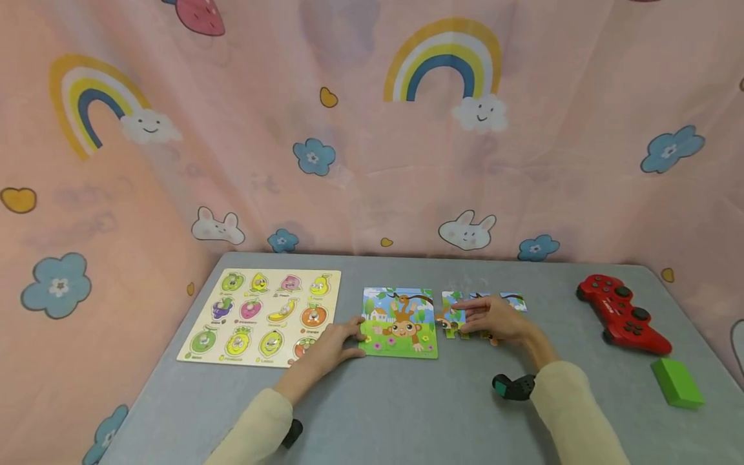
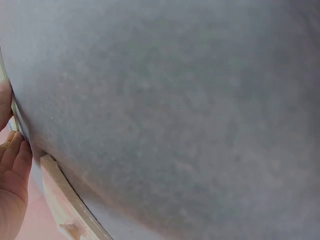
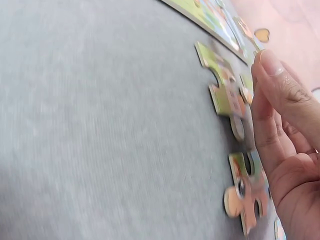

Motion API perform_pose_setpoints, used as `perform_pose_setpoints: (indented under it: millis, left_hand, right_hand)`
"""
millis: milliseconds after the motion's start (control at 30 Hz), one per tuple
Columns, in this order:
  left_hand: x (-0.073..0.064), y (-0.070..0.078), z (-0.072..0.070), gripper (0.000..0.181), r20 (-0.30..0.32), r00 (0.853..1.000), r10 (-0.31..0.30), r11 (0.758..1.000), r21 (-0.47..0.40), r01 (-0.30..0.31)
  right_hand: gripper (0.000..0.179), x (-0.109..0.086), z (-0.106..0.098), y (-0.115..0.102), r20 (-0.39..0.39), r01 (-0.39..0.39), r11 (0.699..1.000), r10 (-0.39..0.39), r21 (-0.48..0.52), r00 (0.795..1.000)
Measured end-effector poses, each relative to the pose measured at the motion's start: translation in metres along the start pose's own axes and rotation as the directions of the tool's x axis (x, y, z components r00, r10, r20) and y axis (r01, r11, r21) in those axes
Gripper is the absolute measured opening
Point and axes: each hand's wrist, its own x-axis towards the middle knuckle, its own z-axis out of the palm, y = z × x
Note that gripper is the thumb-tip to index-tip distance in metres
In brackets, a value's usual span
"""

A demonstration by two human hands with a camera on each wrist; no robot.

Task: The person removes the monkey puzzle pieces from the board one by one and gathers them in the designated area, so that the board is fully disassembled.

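My left hand (image 1: 335, 344) is at the left edge of a square monkey puzzle board (image 1: 427, 345), its fingertips and thumb along that edge. On the board is a monkey among flowers with a small house. Just right of it lie loose jigsaw pieces (image 1: 449, 332), several with cut-out tabs. Over these pieces is my right hand (image 1: 498, 318), fingers pointing left and partly covering them. In the right wrist view, the right thumb (image 3: 272, 65) lies close to the fingers, above a green-and-brown puzzle piece (image 3: 222, 102) and an orange-and-green puzzle piece (image 3: 247, 192) on the table.
A wooden fruit puzzle board (image 1: 264, 326) lies at the left, behind my left forearm. At the right are a red game controller (image 1: 624, 316) and a green block (image 1: 678, 383). A pink patterned curtain (image 1: 372, 194) hangs behind the grey table (image 1: 407, 413).
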Motion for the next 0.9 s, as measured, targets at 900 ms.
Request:
perform_pose_setpoints:
  millis: [900]
  left_hand:
    - [0.002, 0.006, -0.004, 0.026, 0.033, 0.998, -0.046, 0.999, -0.001, 0.046]
  right_hand:
    - [0.057, -0.036, -0.04, 0.014, 0.044, -0.035, 0.997, 0.032, 0.065, 0.999]
